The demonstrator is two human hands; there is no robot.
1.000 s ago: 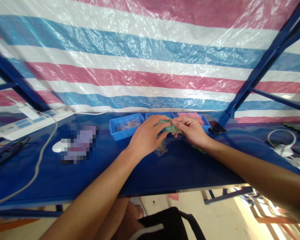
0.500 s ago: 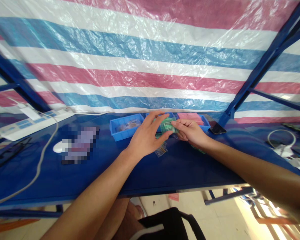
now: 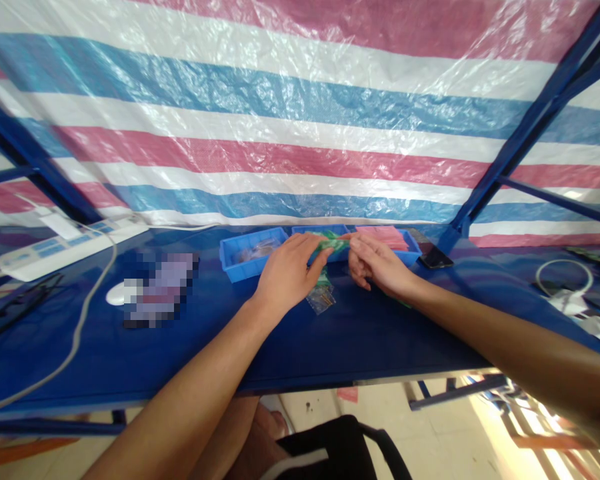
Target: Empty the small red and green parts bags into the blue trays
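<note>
Between my two hands is a small green plastic bag, held over the front of the middle blue bin. My left hand grips its left side, with the thumb below and the fingers above. The fingertips of my right hand are pinched at the bag's right edge, its other fingers curled. On the table beneath lies a small clear bag with thin brownish pieces in it. Some green material shows just above that bag, partly hidden by my left hand.
A left blue bin holds clear bags; a right one holds pink sheets. Beside it lies a dark phone. Farther left are a pixelated purple item, a white mouse, a power strip and a cable.
My left fingers have closed from a spread pose onto the green bag. The bag has tilted flatter and shifted slightly up. My right hand still pinches its edge.
</note>
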